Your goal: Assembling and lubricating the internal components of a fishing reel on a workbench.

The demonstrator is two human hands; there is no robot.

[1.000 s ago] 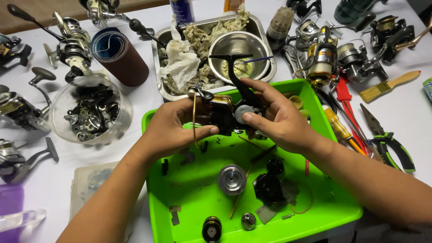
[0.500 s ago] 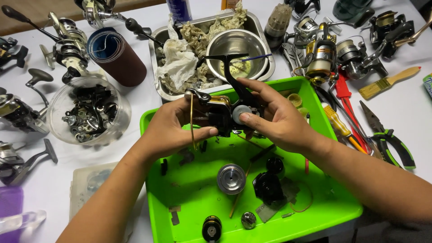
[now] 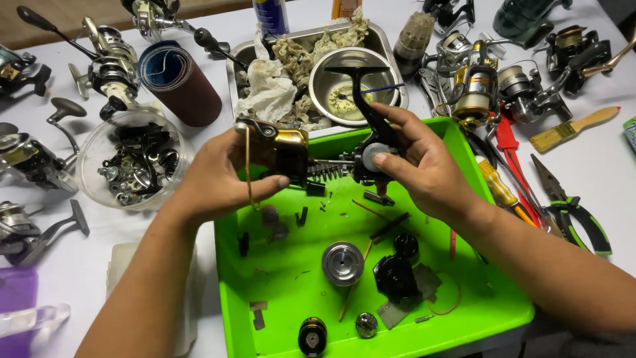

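Note:
My left hand (image 3: 215, 179) grips the gold and black rotor (image 3: 281, 149) of a fishing reel, with its thin wire bail hanging down past the fingers. My right hand (image 3: 424, 166) holds the black reel body (image 3: 371, 142), whose stem and foot stick up toward the metal bowl. A shaft with a spring (image 3: 329, 171) bridges the gap between the two parts. Both hands hover over the back of a bright green tray (image 3: 278, 298). In the tray lie a silver spool (image 3: 342, 263), a black housing piece (image 3: 396, 273), a small round cap (image 3: 312, 335) and scattered small parts.
A clear bowl of dark parts (image 3: 136, 166) sits left, a brown sandpaper roll (image 3: 180, 83) behind it. A metal pan with rags and a steel bowl (image 3: 354, 79) stands at the back. Several reels, pliers (image 3: 573, 212), a red tool and a paintbrush (image 3: 573, 127) crowd the right.
The two reel parts, held close together before, have been drawn apart, baring the shaft with the spring between them. My left hand moved slightly left.

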